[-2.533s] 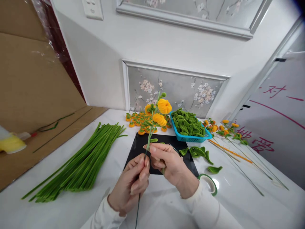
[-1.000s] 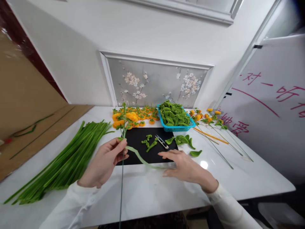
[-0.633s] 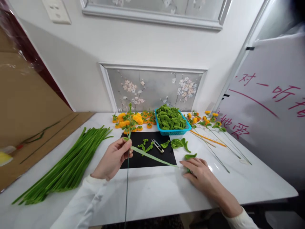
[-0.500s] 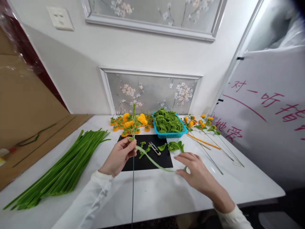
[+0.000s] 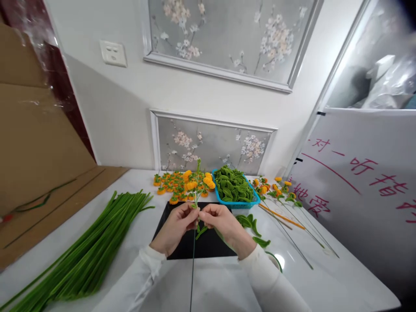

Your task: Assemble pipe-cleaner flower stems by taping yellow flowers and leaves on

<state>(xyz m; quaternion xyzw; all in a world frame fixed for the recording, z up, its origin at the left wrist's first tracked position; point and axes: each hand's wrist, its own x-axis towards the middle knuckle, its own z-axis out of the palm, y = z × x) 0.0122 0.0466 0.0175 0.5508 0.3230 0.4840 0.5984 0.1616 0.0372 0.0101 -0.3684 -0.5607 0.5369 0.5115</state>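
My left hand point(image 5: 177, 225) is closed in a pinch around an upright wire flower stem point(image 5: 193, 268). The stem has a fuzzy green tip point(image 5: 199, 165) and yellow blossoms point(image 5: 191, 185) near the top; its lower end runs out of view at the bottom. Thumb and forefinger of my right hand point(image 5: 222, 219) are pressed together against the stem, touching my left fingertips. The green floral tape between them is mostly hidden by the fingers. Under both hands lies a black mat point(image 5: 185, 249) with green fuzzy bits point(image 5: 202, 232). A green-edged roll point(image 5: 276, 261) rests beside my right forearm.
A blue basket point(image 5: 238, 204) of green fuzzy leaves stands at the back, orange flower heads point(image 5: 172, 186) beside it. Green fuzzy stems point(image 5: 97, 242) are bundled left. Loose leaves point(image 5: 261, 242), an orange stick point(image 5: 286, 219) and finished-looking wire flowers point(image 5: 292, 197) lie right.
My right hand has moved left to the stem, meeting my left hand; the tape strip stretched between them no longer shows. The view has tilted upward. The snips are now hidden.
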